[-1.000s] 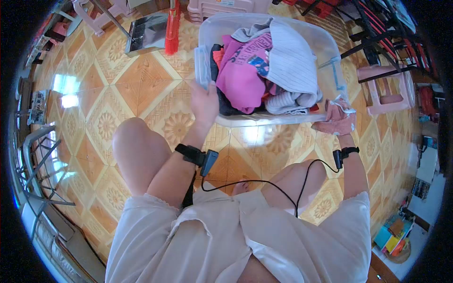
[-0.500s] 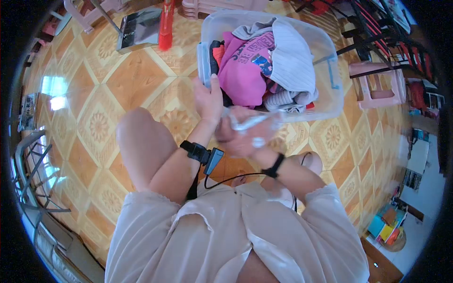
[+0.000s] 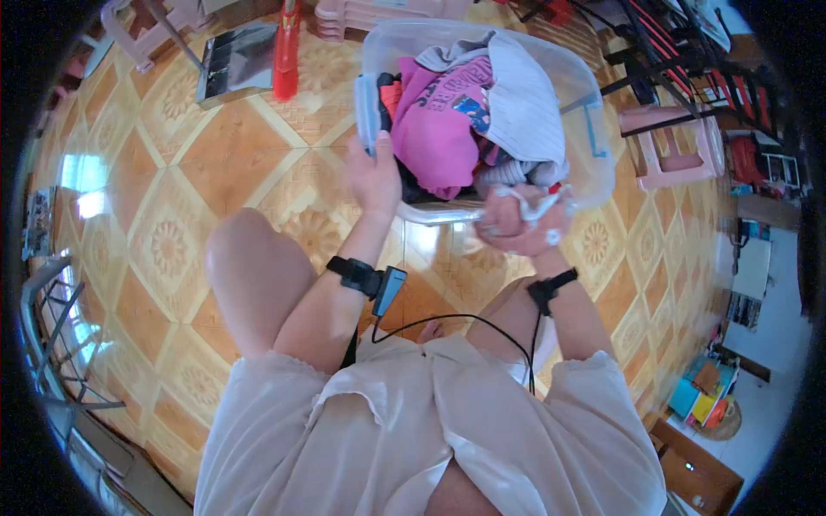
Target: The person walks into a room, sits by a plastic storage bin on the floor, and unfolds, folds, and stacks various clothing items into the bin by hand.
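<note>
A clear plastic storage box [image 3: 594, 176] stands on the floor in front of me, piled with clothes. My left hand [image 3: 375, 179] holds its near left corner, thumb up by the blue-tinted side handle [image 3: 366, 107]. My right hand [image 3: 525, 225], blurred by motion, is at the box's near rim toward the right. Its fingers are curled around a crumpled white cloth [image 3: 555, 205], whose exact kind is smeared. In the box lie a pink printed garment [image 3: 439, 142] and a light grey ribbed garment [image 3: 527, 103], with darker pieces partly hidden below.
A metal dustpan [image 3: 237, 64] and a red broom [image 3: 286, 60] are at the back left. Stacked pink stools [image 3: 387, 13] stand behind the box, and another pink stool [image 3: 675, 155] is at its right. A cable [image 3: 465, 316] hangs between my wrist straps.
My right hand has moved right along the box's near side with the white cloth, away from my left hand. The left hand stays at the corner. The view has shifted slightly.
</note>
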{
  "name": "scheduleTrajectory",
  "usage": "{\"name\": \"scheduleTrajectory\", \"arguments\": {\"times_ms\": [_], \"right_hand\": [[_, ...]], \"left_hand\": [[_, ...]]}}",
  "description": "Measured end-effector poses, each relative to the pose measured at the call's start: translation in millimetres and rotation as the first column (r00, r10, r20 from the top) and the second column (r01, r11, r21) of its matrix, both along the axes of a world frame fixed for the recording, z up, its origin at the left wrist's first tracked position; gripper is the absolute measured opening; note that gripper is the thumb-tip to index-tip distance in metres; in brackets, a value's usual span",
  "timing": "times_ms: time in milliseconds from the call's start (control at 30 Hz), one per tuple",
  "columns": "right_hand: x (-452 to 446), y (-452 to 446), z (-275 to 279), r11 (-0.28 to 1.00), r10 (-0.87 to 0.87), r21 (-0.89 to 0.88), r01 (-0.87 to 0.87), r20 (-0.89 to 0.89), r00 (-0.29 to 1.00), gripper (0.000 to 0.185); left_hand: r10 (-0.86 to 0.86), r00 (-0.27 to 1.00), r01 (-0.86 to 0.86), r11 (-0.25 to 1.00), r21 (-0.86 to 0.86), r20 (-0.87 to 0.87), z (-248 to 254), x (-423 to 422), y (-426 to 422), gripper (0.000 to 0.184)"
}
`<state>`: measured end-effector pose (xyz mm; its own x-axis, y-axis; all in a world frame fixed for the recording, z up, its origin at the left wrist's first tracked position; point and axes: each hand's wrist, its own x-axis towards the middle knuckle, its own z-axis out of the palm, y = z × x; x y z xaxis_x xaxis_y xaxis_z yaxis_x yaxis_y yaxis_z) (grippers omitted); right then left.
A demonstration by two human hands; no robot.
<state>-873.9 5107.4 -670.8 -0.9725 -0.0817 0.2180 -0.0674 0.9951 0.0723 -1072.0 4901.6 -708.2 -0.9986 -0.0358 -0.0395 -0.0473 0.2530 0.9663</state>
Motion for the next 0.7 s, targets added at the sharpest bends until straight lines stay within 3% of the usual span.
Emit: {"name": "scheduleTrajectory", "arguments": {"times_ms": [67,100,167,233,300,367,433,500,567,600,633,667,700], "right_hand": [[-7.8,9.6,42.6,0.996,-0.019,0.092,0.009,0.101,0.995,0.041],[-10.6,13.3,58.0,0.99,-0.034,0.139,0.013,0.151,0.988,0.038],[-0.5,26.2,48.4,0.982,-0.048,0.188,0.009,0.203,0.978,0.035],[-3.8,8.0,34.6,0.945,-0.103,0.312,0.095,0.01,0.995,0.058],[-5.7,-29.0,71.5,0.941,-0.237,-0.146,0.305,0.359,0.903,0.04],[-35.2,-84.4,79.5,0.816,-0.203,-0.386,0.43,0.505,0.839,0.037],[-56.7,-133.7,55.6,0.799,-0.266,-0.47,0.374,0.281,0.922,0.036],[-65.2,-166.0,15.7,0.785,-0.328,-0.544,0.295,0.037,0.944,0.037],[-60.4,-158.8,-31.2,0.317,-0.461,-0.938,0.141,-0.023,0.887,0.043],[-50.8,-144.8,-3.1,0.699,-0.243,-0.693,0.176,0.001,0.97,0.041],[-48.9,-140.7,15.1,0.857,-0.148,-0.493,0.152,0.046,0.988,0.039],[-46.8,-136.7,33.4,0.959,-0.053,-0.273,0.073,0.081,0.995,0.038],[-51.2,-147.1,89.9,0.955,-0.222,-0.018,0.297,0.619,0.753,0.037]], "left_hand": [[-0.039,0.997,0.044,0.997,-0.057,0.071,12.7,4.5,0.4,0.043],[-0.042,0.997,0.041,0.999,0.017,0.061,9.2,10.0,4.4,0.044],[-0.011,1.0,0.011,1.0,-0.001,0.01,9.4,22.1,13.8,0.039],[-0.019,1.0,0.019,1.0,0.02,0.019,10.7,31.0,16.0,0.039],[-0.029,0.999,0.027,0.999,0.037,0.038,9.4,40.3,15.6,0.039],[-0.123,0.988,0.119,0.992,0.049,0.095,6.6,42.9,12.7,0.051],[-0.11,0.99,0.104,0.992,0.077,0.084,-3.2,41.3,9.9,0.052],[-0.236,0.89,0.08,0.923,0.376,0.391,8.3,31.9,1.3,0.048],[-0.364,0.718,-0.056,0.82,0.57,0.593,47.1,29.4,-15.2,0.043],[-0.22,0.839,-0.089,0.846,0.526,0.497,24.9,30.9,-9.0,0.041],[-0.069,0.926,-0.132,0.862,0.49,0.37,11.3,28.9,-6.0,0.04],[-0.036,0.938,-0.134,0.881,0.454,0.346,18.0,23.5,-11.7,0.04],[-0.03,0.935,-0.143,0.88,0.452,0.354,11.6,14.6,-14.6,0.04]]}}
